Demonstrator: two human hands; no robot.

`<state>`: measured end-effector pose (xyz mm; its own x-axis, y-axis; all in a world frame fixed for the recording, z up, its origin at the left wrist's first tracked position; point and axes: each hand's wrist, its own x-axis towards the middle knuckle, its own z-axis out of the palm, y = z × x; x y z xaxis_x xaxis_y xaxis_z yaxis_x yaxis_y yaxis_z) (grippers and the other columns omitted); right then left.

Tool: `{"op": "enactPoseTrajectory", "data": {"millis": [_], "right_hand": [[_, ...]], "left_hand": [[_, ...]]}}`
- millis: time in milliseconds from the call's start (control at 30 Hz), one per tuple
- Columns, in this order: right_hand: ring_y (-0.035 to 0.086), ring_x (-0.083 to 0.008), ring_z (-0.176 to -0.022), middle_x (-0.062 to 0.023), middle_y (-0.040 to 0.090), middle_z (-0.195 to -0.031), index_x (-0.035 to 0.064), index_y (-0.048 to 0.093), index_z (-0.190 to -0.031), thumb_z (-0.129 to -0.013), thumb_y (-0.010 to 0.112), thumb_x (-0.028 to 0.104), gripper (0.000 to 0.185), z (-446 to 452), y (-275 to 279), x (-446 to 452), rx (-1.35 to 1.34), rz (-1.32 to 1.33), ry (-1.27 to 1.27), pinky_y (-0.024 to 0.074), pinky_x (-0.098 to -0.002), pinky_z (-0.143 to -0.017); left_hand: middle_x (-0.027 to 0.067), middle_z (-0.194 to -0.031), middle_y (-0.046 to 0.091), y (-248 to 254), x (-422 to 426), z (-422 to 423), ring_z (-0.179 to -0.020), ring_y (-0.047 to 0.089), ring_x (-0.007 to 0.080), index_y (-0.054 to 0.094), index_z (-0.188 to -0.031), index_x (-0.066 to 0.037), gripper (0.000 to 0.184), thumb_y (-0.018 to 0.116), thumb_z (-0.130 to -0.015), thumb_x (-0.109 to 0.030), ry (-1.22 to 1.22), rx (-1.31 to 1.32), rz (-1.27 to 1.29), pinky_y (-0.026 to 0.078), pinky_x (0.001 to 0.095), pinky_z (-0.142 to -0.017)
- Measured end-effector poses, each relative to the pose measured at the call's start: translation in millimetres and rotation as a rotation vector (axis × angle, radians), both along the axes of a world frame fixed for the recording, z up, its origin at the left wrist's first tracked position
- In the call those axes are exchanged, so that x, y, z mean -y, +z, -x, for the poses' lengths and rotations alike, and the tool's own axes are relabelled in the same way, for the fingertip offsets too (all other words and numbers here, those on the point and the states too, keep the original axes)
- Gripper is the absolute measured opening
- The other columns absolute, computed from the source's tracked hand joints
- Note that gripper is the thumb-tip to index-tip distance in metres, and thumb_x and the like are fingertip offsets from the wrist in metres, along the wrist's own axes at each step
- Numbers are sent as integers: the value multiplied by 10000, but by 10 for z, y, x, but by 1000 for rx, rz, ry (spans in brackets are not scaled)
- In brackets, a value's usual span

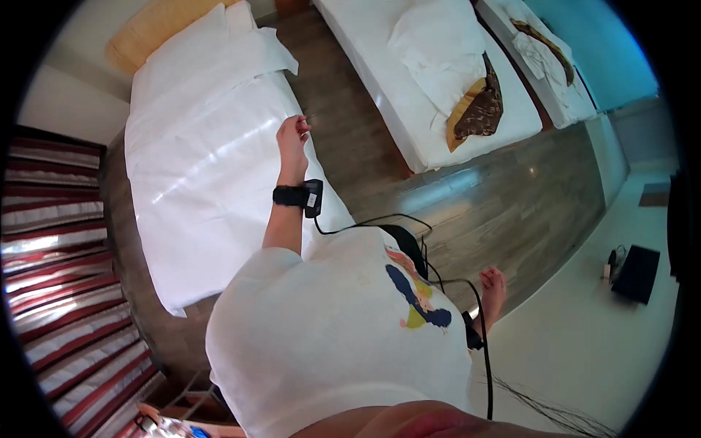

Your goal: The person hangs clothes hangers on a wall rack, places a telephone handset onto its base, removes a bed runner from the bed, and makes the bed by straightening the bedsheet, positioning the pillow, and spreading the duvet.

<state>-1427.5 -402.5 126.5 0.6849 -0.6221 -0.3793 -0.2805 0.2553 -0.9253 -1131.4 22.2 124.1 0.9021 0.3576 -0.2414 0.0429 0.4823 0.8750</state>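
My left hand [294,133] hovers above the right side of a bed made up in white [212,160], its fingers loosely bent and slightly apart, with nothing visible in them. Whether it touches the sheet I cannot tell. A black strap with a small box [312,198] is around that wrist, and a black cable runs from it. Out at my right side, my right hand [493,283] hangs with its fingers loosely curled and no object visible in it. Another black band [473,332] is on the right wrist, partly hidden by my white shirt [314,328].
A second bed [380,66] carries rumpled white bedding and a brown and gold cloth [478,109]. Beyond it stands a third bed [562,95]. Wooden floor [343,139] runs between the beds. Striped curtains [66,270] hang at left; a dark flat object [637,274] is at right.
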Motion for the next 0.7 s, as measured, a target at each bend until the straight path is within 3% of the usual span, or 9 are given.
{"op": "enactPoseTrajectory", "data": {"millis": [133,267,367,467,567,700], "right_hand": [[530,-120,-670,-55,556,-703,5,517,-918,-799,474,199,232,-774,-282,544,18,-93,54,404,-209,-614],[526,-113,-645,-51,552,-691,3,529,-904,-804,460,205,236,-2401,-420,1239,-35,-35,237,380,-199,-558],[520,-109,-638,-45,553,-694,14,536,-895,-805,454,217,236,-2868,-379,1276,-70,-29,258,373,-199,-550],[515,-102,-632,-38,553,-699,30,542,-891,-804,455,226,232,-3600,-377,1477,0,70,549,365,-198,-545],[513,-92,-636,-30,560,-706,42,545,-896,-807,453,235,232,-4155,-351,1289,13,89,592,364,-195,-546],[506,-79,-627,-22,570,-681,49,547,-893,-815,442,232,225,-5885,-98,914,38,51,822,364,-187,-559]], "left_hand": [[0,-582,502,6,451,-276,-551,455,61,541,-706,-50,149,458,-775,-153,-18,-22,-86,317,183,-498],[-7,-601,517,-37,549,-1142,-586,472,66,553,-730,-71,156,445,-773,-175,102,-50,-406,326,205,-562],[-12,-601,518,101,311,-840,-593,471,64,554,-733,-73,159,446,-772,-183,294,-131,-386,321,203,-564],[-10,-601,519,167,243,-530,-597,474,61,560,-743,-76,164,458,-773,-200,435,-108,-403,322,203,-563],[-20,-616,508,21,156,-158,-629,475,69,571,-759,-80,175,473,-758,-225,590,-182,-369,329,212,-584],[-13,-607,515,111,-143,-645,-604,474,65,565,-760,-72,165,461,-759,-200,886,-222,-309,317,206,-555]]}}
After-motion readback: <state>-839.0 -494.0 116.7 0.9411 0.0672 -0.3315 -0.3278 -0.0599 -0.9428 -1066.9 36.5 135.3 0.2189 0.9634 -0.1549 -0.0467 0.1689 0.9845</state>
